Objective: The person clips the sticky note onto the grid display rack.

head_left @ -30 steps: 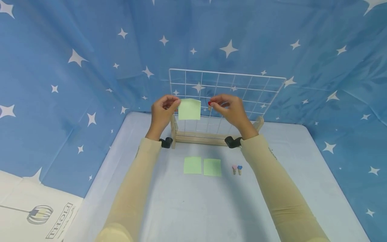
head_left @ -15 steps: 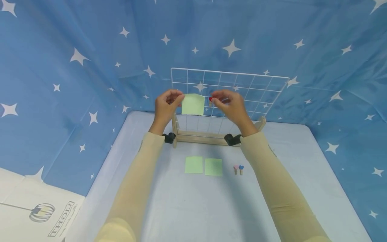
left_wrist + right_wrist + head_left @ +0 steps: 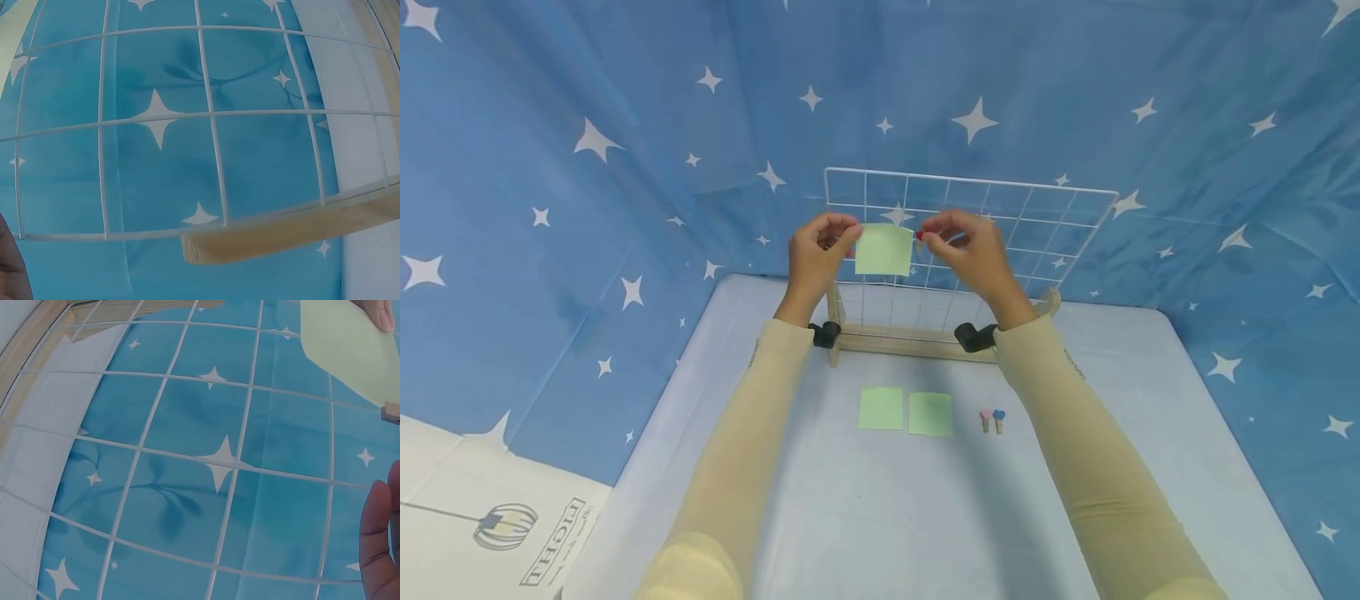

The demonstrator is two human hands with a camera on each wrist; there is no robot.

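My left hand [image 3: 820, 254] pinches a pale green paper square [image 3: 883, 250] by its upper left corner, up in front of the white wire grid [image 3: 1037, 221]. Just right of the paper, my right hand [image 3: 973, 258] pinches a small wooden clothespin with a red top [image 3: 921, 236] between thumb and forefinger. In the right wrist view the end of the clothespin [image 3: 392, 412] sits right at the paper's [image 3: 350, 350] corner. The left wrist view shows only a bit of the left hand [image 3: 11, 265] beside the grid wires.
Two more green paper squares [image 3: 881, 408] lie side by side on the white table [image 3: 880, 517]. To their right are a clothespin with a pink heart [image 3: 986, 419] and one with a blue heart [image 3: 998, 420]. The grid stands in a wooden base [image 3: 910, 340] before a blue starry curtain [image 3: 647, 125].
Both hands have risen, and the left has moved right, bringing the green paper higher and closer to the red clothespin. The papers and clothespins on the table stay put.
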